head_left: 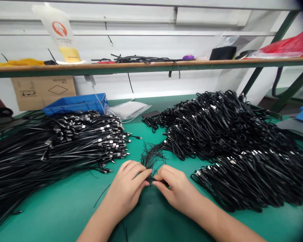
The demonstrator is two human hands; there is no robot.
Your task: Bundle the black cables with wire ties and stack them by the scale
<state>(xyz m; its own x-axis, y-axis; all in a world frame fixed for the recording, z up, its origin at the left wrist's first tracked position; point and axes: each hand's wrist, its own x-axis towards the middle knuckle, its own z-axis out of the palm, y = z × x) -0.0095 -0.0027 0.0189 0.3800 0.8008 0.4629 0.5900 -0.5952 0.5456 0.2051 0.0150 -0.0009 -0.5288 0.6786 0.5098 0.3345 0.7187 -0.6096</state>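
My left hand [130, 183] and my right hand [175, 185] meet at the middle of the green table. Fingers and thumbs of both are pinched on a small bundled black cable [164, 183], mostly hidden by the fingers. Just beyond the fingertips lies a loose heap of thin black ties [153, 155]. On the left is a wide stack of straight black cables [73, 148] with metal USB plugs pointing right. Coiled black cables [204, 124] are piled at the right, and a row of coiled bundles [252, 178] lies nearer to me.
A blue bin [75, 103] and a cardboard box [42, 90] stand at the back left, beside a clear plastic bag [128, 110]. Above the table's rear runs a shelf [146, 67] with loose cables and bags on it. A single tie [101, 195] lies left of my left hand.
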